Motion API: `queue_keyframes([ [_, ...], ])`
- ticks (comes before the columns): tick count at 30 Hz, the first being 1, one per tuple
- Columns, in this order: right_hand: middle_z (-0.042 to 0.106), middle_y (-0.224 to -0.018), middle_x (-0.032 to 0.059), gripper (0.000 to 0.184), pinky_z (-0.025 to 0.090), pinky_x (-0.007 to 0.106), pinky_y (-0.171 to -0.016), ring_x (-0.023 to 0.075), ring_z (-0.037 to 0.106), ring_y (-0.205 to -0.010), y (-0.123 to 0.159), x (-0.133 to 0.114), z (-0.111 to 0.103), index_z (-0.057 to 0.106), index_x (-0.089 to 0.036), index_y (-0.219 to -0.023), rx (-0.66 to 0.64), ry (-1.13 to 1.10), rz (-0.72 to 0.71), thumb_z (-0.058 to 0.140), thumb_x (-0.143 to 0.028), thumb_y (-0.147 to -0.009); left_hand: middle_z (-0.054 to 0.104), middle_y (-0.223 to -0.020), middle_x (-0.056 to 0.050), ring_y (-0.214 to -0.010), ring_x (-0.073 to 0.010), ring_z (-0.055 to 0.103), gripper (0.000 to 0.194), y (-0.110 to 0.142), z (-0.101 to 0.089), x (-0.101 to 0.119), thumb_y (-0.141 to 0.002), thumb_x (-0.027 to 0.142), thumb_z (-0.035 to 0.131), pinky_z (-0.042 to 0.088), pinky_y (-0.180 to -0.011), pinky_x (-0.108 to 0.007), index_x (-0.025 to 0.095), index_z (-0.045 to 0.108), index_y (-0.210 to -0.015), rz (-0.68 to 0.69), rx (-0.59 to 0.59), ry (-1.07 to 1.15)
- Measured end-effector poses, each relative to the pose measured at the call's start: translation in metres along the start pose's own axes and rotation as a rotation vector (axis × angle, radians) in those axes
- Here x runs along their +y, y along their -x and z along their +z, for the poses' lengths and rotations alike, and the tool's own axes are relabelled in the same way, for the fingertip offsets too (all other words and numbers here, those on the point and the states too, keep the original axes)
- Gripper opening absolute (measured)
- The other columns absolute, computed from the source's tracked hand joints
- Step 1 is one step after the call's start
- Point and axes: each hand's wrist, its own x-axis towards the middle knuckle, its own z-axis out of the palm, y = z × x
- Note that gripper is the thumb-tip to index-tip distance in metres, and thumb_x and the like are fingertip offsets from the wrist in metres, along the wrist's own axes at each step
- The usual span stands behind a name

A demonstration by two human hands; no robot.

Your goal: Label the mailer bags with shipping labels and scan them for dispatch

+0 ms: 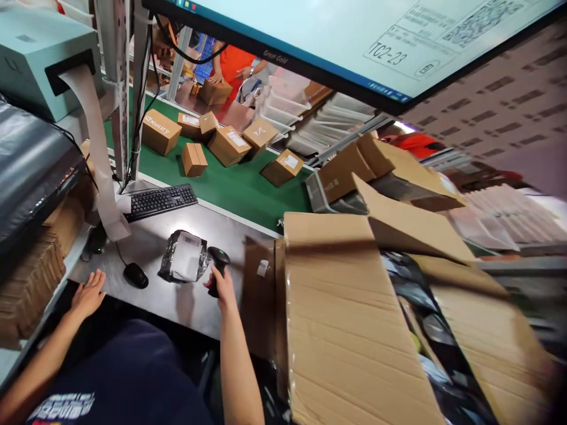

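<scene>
My right hand (220,284) is closed around the handle of a black barcode scanner (218,260), whose head points at a black plastic parcel (185,257) with a white label lying on the grey table (195,307). My left hand (87,294) rests at the table's near left edge, fingers stretched out and holding nothing. A black mouse (135,275) lies between the two hands.
A large open cardboard box (354,330) of dark bagged goods fills the right. A black keyboard (160,200) sits behind the parcel. Several brown boxes (228,144) ride a green conveyor (239,189). A label printer (42,62) stands left, a monitor (354,35) overhead. Other people stand beyond the conveyor.
</scene>
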Motion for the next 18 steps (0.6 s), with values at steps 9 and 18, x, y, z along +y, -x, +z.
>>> queue_keyframes([
  [9,0.056,-0.057,-0.0093,0.072,0.047,0.025,-0.04,0.0094,0.049,-0.043,0.041,-0.051,0.048,0.051,-0.025,-0.083,-0.096,-0.195,0.058,0.091,-0.079,-0.058,0.02,-0.182,-0.014,-0.168,-0.0317,0.023,0.065,-0.002,0.003,-0.003,-0.108,0.021,0.032,0.034,-0.132,-0.055,0.01,0.029,-0.172,0.015,0.045,-0.064],
  [18,0.057,-0.062,-0.0046,0.065,0.054,0.033,-0.048,0.0171,0.055,-0.048,0.029,-0.026,-0.003,0.051,-0.026,-0.09,0.091,-0.032,-0.009,0.082,-0.076,-0.063,0.023,-0.181,-0.014,-0.168,-0.0319,0.025,0.064,-0.006,0.009,-0.002,-0.108,0.024,0.035,0.034,-0.132,-0.058,0.014,0.034,-0.171,0.0,0.065,0.007],
])
